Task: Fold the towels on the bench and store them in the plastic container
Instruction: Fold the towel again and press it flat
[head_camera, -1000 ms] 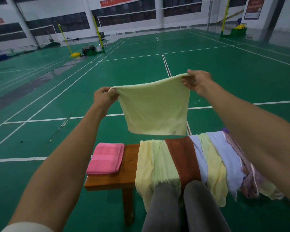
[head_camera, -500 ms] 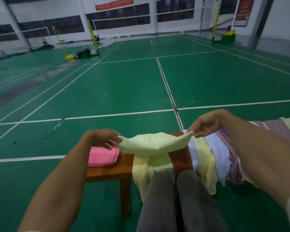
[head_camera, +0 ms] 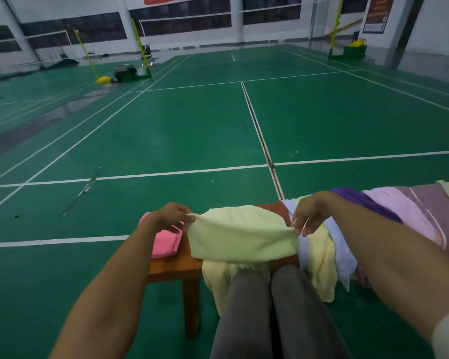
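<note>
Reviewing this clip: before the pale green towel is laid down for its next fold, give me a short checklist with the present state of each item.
1. Left hand pinches one end of the pale green towel: ok.
2. Right hand pinches the other end: ok.
3. Towel spread taut between the hands: ok.
4. Bare patch of bench to lay it on: not ok, it is narrow; unfolded towels cover the rest.
5. Folded pink towel lies clear of the held towel: ok.
6. Plastic container in reach: cannot tell, none in view.
</note>
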